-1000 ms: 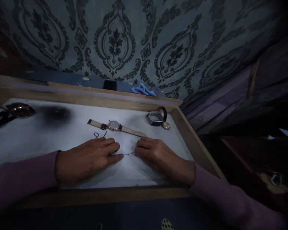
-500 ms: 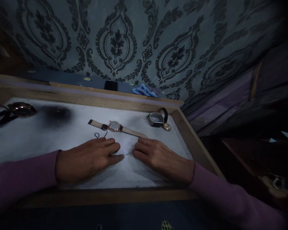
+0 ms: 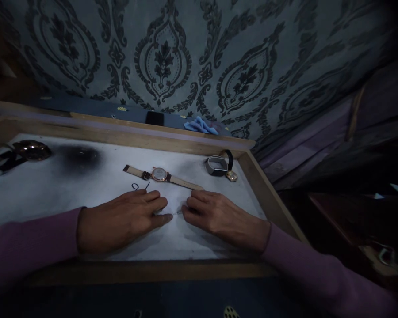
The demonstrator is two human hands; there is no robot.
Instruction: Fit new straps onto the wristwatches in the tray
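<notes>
My left hand (image 3: 126,218) rests low over the white tray bottom (image 3: 152,247), its fingers curled and its thumb pointing right. A small, thin, shiny metal piece (image 3: 178,213) shows in the gap between the hands. The curled fingers of my right hand (image 3: 215,215) are closed on its right end. Whatever lies under the left fingers is hidden. Just beyond both hands lies a wristwatch (image 3: 159,174), stretched out with its strap underside up; its right strap end reaches my right fingers. A dark loop (image 3: 135,187) and a short dark strip (image 3: 147,185) lie by my left knuckles.
The tray has a raised wooden rim (image 3: 248,176). A grey band watch (image 3: 216,165) and a small gold watch (image 3: 231,176) sit at the back right, and a large dark watch (image 3: 32,150) at the left. Behind the rim are a blue cloth (image 3: 200,125) and a black rectangular object (image 3: 154,118).
My right fingers have shifted very slightly left toward the left thumb. The whole view has drifted a little; the watches lie as before.
</notes>
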